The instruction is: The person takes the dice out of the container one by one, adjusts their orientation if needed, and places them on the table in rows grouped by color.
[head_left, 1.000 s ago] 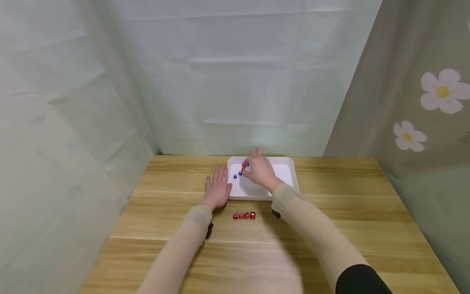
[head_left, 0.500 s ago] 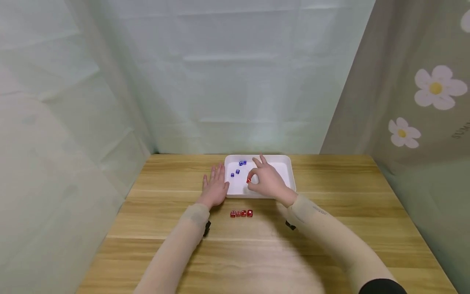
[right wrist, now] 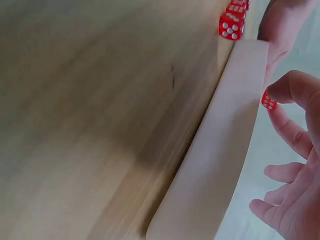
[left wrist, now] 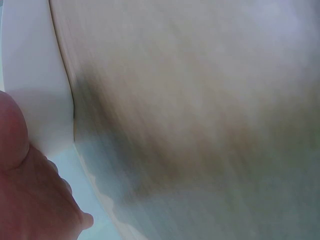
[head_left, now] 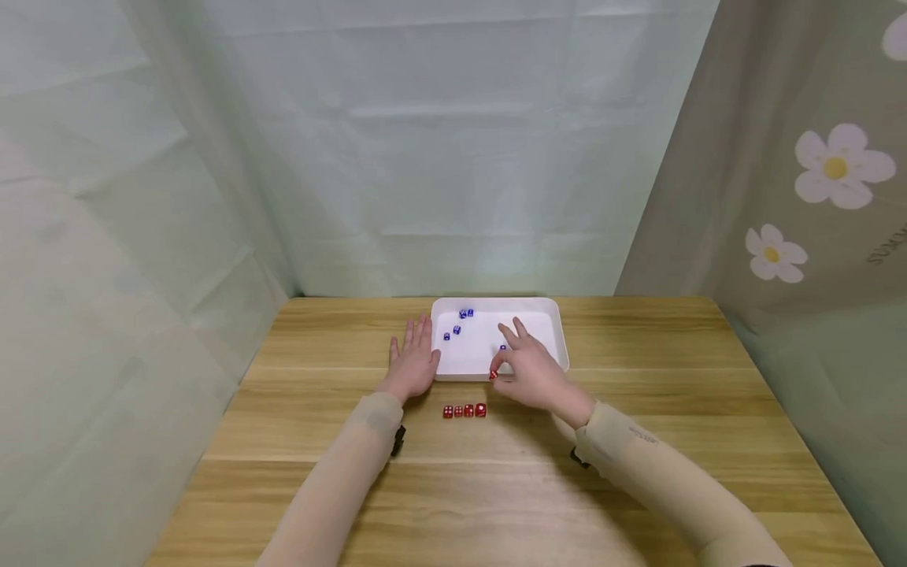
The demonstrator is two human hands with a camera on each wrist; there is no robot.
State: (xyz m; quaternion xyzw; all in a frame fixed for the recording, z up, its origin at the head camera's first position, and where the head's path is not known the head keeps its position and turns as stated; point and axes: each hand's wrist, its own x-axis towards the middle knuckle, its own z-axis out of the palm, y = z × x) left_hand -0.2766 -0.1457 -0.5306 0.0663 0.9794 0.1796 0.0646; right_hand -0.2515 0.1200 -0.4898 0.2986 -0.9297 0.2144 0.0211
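My right hand (head_left: 534,372) pinches a red die (right wrist: 269,100) between thumb and index finger, above the near rim of the white tray (head_left: 475,367); its other fingers are spread. My left hand (head_left: 414,364) lies with straight fingers along the tray's left side, the thumb touching the near left corner. Several blue dice (head_left: 457,330) sit in the tray's left part, and one more blue die (head_left: 502,347) shows beside my right fingers. On the table in front of the tray, several red dice (head_left: 468,410) form a short row.
The tray stands near the back of the wooden table (head_left: 340,488). Behind the table hangs a pale curtain (head_left: 439,173). A flowered cloth (head_left: 772,331) hangs on the right side.
My right hand has lifted the red die from among the blue dice and carried it right and toward me, to the near rim. My left hand stays in place.
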